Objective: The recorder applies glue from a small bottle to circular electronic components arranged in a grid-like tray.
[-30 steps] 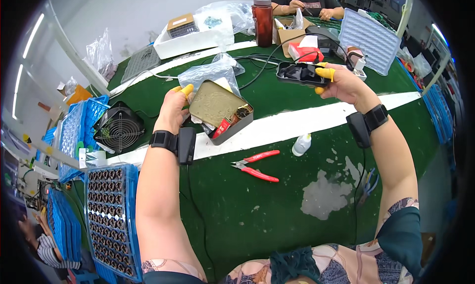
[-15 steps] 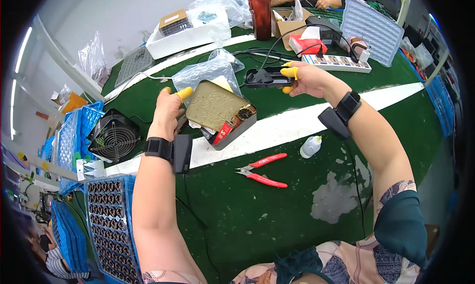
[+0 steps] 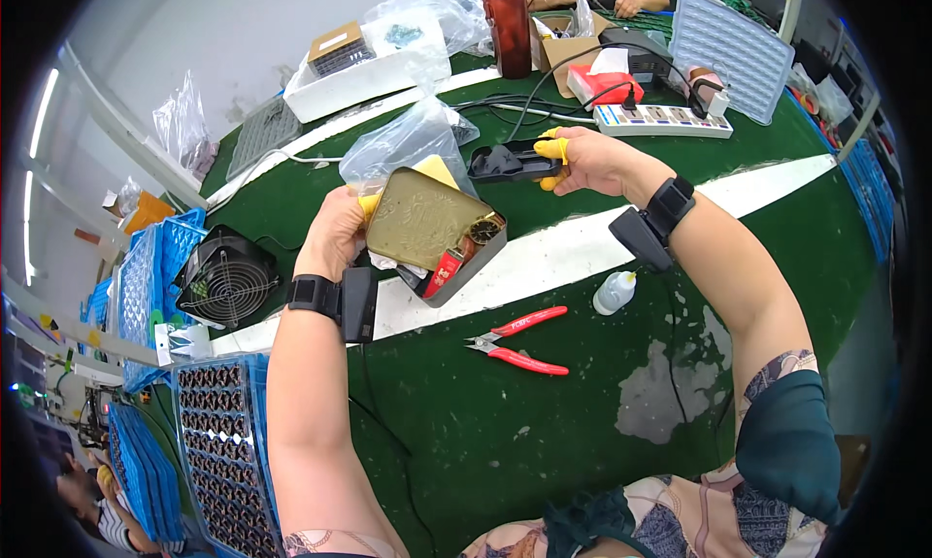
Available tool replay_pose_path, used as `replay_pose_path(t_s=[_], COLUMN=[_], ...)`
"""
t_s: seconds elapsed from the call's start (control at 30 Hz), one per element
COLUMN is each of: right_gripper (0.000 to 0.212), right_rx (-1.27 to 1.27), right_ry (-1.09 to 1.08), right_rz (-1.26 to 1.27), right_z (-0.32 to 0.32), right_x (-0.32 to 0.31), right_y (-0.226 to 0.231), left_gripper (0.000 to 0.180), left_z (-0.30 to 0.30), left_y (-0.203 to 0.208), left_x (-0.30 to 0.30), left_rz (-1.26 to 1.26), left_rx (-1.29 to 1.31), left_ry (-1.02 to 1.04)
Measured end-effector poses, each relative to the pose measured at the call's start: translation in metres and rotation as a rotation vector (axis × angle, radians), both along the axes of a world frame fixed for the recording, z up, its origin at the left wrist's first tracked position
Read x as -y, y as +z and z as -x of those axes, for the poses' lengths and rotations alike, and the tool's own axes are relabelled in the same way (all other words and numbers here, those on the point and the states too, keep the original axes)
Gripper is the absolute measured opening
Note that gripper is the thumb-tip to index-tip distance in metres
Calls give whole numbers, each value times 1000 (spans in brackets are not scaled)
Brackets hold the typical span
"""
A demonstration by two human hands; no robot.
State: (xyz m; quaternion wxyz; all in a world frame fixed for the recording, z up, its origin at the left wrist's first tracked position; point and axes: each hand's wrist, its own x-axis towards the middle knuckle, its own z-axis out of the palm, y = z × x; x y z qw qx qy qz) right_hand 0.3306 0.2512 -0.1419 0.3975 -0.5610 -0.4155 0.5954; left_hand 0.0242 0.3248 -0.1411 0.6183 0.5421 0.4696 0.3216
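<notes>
In the head view, the right hand's point(image 3: 594, 164) yellow-covered fingers point(image 3: 551, 148) grasp the right end of a black tray point(image 3: 515, 176), which extends leftward from them above the green bench point(image 3: 544, 441). The left hand point(image 3: 335, 230) is at the left edge of an open tin point(image 3: 473, 274); whether its partly hidden fingers grip, I cannot tell.

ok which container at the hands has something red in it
The tin at the left hand: a red item shows inside. The black tray in the right hand shows only dark contents.
</notes>
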Motion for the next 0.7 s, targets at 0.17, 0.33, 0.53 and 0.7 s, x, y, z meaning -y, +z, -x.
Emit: replay_pose_path(t_s=[0.17, 0.33, 0.53, 0.7], right_gripper=[19, 22, 25, 27], right_rx=[-19, 77, 70, 141], right_ry=[12, -11, 36, 140], right_rz=[-18, 18, 0, -5], right_z=[0, -14, 0, 16], right_x=[-1, -7, -24, -36], right_y=[5, 8, 10, 9], left_gripper=[17, 16, 15, 16], left_z=[5, -13, 5, 12], left_y=[-1, 17, 7, 1], left_x=[-10, 17, 13, 8], left_rz=[9, -85, -148, -153], left_rx=[-25, 175, 202, 265], left_ry=[54, -49, -128, -139])
